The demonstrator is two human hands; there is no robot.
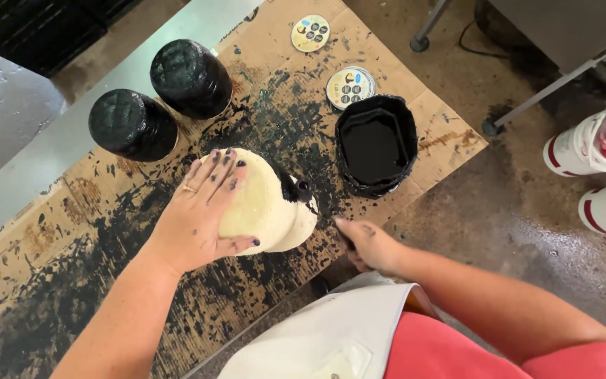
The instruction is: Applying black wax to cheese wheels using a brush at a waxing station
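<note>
Head view: the left hand lies spread flat on a cream pot over paint-spattered cardboard. The right hand is closed around a brush touching the pot, near a black paint tub.

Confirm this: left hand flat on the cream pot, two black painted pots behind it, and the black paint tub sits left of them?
Wrong on one point. The head view shows the black paint tub right of the two black painted pots, not left. The left hand does lie flat on the cream pot.
</note>
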